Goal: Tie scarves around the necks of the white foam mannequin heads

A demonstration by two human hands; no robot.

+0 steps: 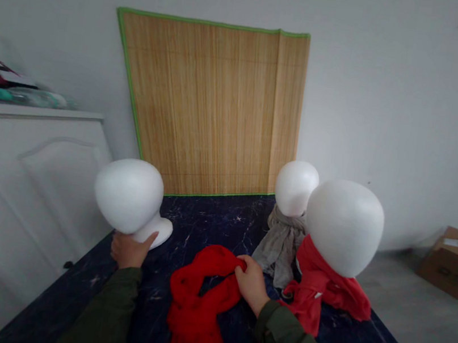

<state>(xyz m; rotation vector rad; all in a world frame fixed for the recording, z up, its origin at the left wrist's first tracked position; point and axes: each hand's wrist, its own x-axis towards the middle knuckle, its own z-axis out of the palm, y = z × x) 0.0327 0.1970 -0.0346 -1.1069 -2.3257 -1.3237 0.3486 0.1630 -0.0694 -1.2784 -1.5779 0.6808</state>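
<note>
- Holding the bare foam head (128,195) by its neck, your left hand (129,249) has its fingers closed round the stem, at the left of the dark table (204,219).
- Your right hand (251,281) pinches a fold of the red scarf (200,305), which lies heaped between your arms.
- On the right, the far head (295,187) wears a grey scarf (280,248) and the near head (343,226) red cloth (314,293), so you seem to be at the pick-up stage of dressing the bare one.
- The next move calls for lifting the scarf clear while steadying that head.
</note>
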